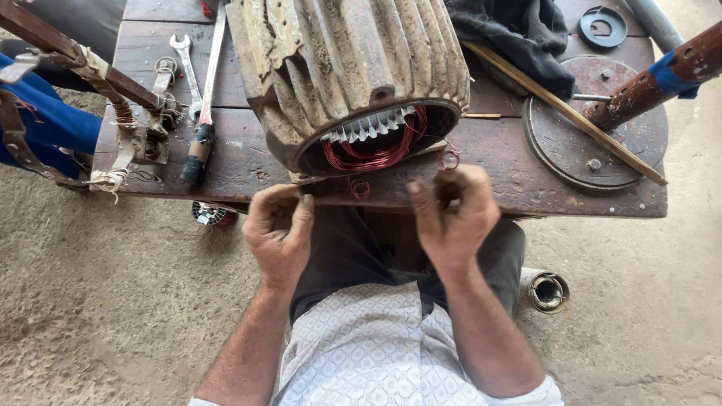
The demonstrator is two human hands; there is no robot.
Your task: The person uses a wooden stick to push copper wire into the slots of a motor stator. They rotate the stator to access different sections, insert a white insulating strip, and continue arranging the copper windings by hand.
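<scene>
At the near edge of the wooden workbench (526, 188), both hands are raised in front of the open mouth of a ribbed motor housing (346, 68). The right hand (455, 214) has its fingers curled in close, thumb and forefinger pinched together on a thin strand of copper wire that ends in a small loop (450, 159) just above the knuckles. The left hand (280, 229) is also curled nearly closed, fingertips bunched against the thumb; it seems to grip the other end of the same fine wire, though the strand is too thin there to be sure. A second small loop (359, 187) hangs between the two hands, just below the housing's rim.

Both forearms rise from the lower edge of the view, elbows low, wrists bent so the backs of the hands face the camera. The hands sit apart, at about the same height, just off the bench edge.

Inside the housing one bundle of red copper winding (376, 154) lies along the lower slots, beside a row of pale slot liners (368, 128). On the bench I count one housing, two spanners (188, 71) at the left, one wooden stick (564, 113) lying across one round metal plate (624, 143), and one dark cloth (519, 30). One small cylinder (547, 291) rests on the sandy ground at the right.
</scene>
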